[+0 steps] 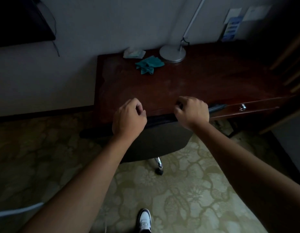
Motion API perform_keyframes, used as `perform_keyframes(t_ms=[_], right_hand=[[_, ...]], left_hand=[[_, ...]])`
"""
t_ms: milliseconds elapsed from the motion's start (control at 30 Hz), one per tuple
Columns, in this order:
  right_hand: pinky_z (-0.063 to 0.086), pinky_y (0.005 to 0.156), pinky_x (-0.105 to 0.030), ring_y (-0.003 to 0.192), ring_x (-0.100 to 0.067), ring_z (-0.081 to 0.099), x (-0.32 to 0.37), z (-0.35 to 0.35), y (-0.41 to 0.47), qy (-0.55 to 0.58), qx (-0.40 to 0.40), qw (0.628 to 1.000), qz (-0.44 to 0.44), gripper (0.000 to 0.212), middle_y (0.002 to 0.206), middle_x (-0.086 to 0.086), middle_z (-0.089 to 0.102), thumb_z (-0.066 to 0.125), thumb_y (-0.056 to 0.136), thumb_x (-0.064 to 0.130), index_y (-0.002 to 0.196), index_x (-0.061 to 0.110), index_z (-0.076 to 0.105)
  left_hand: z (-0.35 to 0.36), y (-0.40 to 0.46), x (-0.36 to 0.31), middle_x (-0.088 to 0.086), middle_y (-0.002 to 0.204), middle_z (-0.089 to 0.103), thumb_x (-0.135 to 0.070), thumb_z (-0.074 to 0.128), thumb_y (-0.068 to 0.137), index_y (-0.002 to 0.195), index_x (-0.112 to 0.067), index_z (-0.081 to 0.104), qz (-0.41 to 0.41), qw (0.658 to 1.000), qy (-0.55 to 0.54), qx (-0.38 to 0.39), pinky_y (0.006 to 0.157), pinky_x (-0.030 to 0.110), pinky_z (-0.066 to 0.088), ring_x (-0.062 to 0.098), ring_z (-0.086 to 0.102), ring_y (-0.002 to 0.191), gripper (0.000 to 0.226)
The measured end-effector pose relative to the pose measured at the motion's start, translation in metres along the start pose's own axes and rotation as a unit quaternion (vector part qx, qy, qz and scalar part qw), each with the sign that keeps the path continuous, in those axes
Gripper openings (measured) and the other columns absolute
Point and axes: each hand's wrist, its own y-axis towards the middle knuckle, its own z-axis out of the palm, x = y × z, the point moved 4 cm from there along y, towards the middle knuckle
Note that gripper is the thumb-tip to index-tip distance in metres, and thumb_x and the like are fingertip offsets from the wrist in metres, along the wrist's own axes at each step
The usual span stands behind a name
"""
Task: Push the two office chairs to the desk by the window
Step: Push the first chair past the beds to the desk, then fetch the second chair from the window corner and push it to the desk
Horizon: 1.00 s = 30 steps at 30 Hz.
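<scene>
One dark office chair (156, 140) stands tucked against the front edge of the reddish-brown wooden desk (187, 84). Its backrest top runs along the desk edge, and a chrome leg with a caster (159, 166) shows below. My left hand (129, 116) and my right hand (192, 111) hover over the backrest's top edge, about a hand's width apart. Both have their fingers loosely curled in, with nothing visibly in them. The heels of both hands cover the chair's edge. No second chair is in view.
On the desk's far side lie a teal cloth (148, 65), a tissue packet (134, 52) and a lamp's round metal base (172, 52). A drawer with a metal knob (242, 107) sits right. Floral carpet, my shoe (145, 221), a dark screen (23, 22) at upper left.
</scene>
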Motion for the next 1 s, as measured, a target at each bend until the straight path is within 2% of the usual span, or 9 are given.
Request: perform_keyframes(t_ms=[100, 200, 267, 333, 500, 633, 733, 900, 1000], right_hand=[[0.031, 0.057, -0.022, 0.069, -0.005, 0.043, 0.0, -0.011, -0.009, 0.102, -0.018, 0.994, 0.031, 0.006, 0.075, 0.016, 0.049, 0.053, 0.081, 0.023, 0.083, 0.025, 0.058], [0.042, 0.07, -0.023, 0.086, -0.011, 0.053, -0.019, -0.042, -0.032, 0.135, -0.09, 0.983, 0.09, 0.023, 0.09, 0.008, 0.059, 0.058, 0.08, 0.011, 0.1, 0.02, 0.063], [0.048, 0.072, -0.031, 0.085, -0.016, 0.057, -0.036, -0.071, -0.05, 0.136, -0.12, 0.976, 0.117, 0.028, 0.09, 0.006, 0.059, 0.058, 0.076, 0.003, 0.099, 0.018, 0.064], [0.051, 0.071, -0.036, 0.082, -0.018, 0.059, -0.058, -0.1, -0.069, 0.138, -0.137, 0.969, 0.15, 0.028, 0.085, 0.005, 0.06, 0.059, 0.072, -0.001, 0.093, 0.018, 0.064], [0.05, 0.069, -0.034, 0.079, -0.016, 0.058, -0.126, -0.182, -0.132, 0.105, -0.188, 0.944, 0.251, 0.023, 0.083, 0.002, 0.062, 0.06, 0.073, -0.001, 0.086, 0.017, 0.059], [0.045, 0.066, -0.034, 0.075, -0.019, 0.055, -0.192, -0.24, -0.196, 0.097, -0.247, 0.911, 0.317, 0.021, 0.079, 0.001, 0.059, 0.055, 0.07, -0.003, 0.082, 0.015, 0.055], [0.043, 0.065, -0.029, 0.073, -0.014, 0.052, -0.25, -0.278, -0.253, 0.099, -0.287, 0.882, 0.361, 0.028, 0.081, 0.003, 0.057, 0.05, 0.069, 0.003, 0.093, 0.013, 0.061], [0.034, 0.065, -0.006, 0.076, -0.01, 0.049, -0.354, -0.335, -0.363, 0.078, -0.31, 0.83, 0.458, 0.045, 0.087, 0.006, 0.054, 0.047, 0.066, -0.005, 0.101, 0.019, 0.063], [0.037, 0.067, -0.019, 0.073, -0.009, 0.048, -0.41, -0.373, -0.445, 0.065, -0.329, 0.782, 0.525, 0.046, 0.084, 0.006, 0.051, 0.045, 0.066, -0.005, 0.099, 0.022, 0.062]], left_hand=[[-0.001, 0.001, -0.011, -0.014, 0.061, 0.047, -0.022, 0.074, 0.078, 0.069, -0.024, 0.05, 0.003, 0.999, -0.041, 0.004, 0.044, 0.011, 0.029, -0.001, 0.044, 0.053, 0.026], [0.01, 0.005, -0.057, -0.015, 0.058, 0.05, -0.025, 0.075, 0.076, 0.069, -0.028, 0.048, 0.053, 0.993, -0.099, 0.022, 0.047, 0.008, 0.035, -0.005, 0.047, 0.053, 0.027], [0.024, 0.004, -0.099, -0.015, 0.056, 0.051, -0.026, 0.076, 0.073, 0.068, -0.028, 0.048, 0.087, 0.985, -0.142, 0.047, 0.046, 0.011, 0.034, -0.002, 0.051, 0.053, 0.029], [0.039, -0.005, -0.142, -0.015, 0.056, 0.053, -0.024, 0.077, 0.072, 0.067, -0.028, 0.049, 0.119, 0.976, -0.166, 0.073, 0.049, 0.021, 0.041, 0.001, 0.053, 0.053, 0.029], [0.078, -0.048, -0.256, -0.015, 0.057, 0.053, -0.026, 0.075, 0.075, 0.064, -0.029, 0.051, 0.205, 0.949, -0.186, 0.153, 0.05, 0.021, 0.034, 0.005, 0.051, 0.055, 0.027], [0.113, -0.096, -0.354, -0.011, 0.061, 0.057, -0.026, 0.076, 0.076, 0.069, -0.025, 0.056, 0.283, 0.915, -0.2, 0.207, 0.058, 0.025, 0.036, 0.009, 0.051, 0.057, 0.021], [0.146, -0.14, -0.433, -0.013, 0.067, 0.061, -0.022, 0.076, 0.076, 0.075, -0.025, 0.059, 0.334, 0.88, -0.231, 0.248, 0.061, 0.024, 0.042, 0.004, 0.056, 0.062, 0.017], [0.212, -0.229, -0.56, -0.009, 0.078, 0.062, -0.023, 0.075, 0.077, 0.084, -0.025, 0.062, 0.399, 0.814, -0.247, 0.341, 0.067, 0.028, 0.051, 0.006, 0.059, 0.071, 0.015], [0.249, -0.298, -0.641, -0.01, 0.079, 0.062, -0.021, 0.072, 0.078, 0.082, -0.029, 0.061, 0.448, 0.765, -0.251, 0.389, 0.068, 0.023, 0.049, 0.002, 0.059, 0.073, 0.014]])
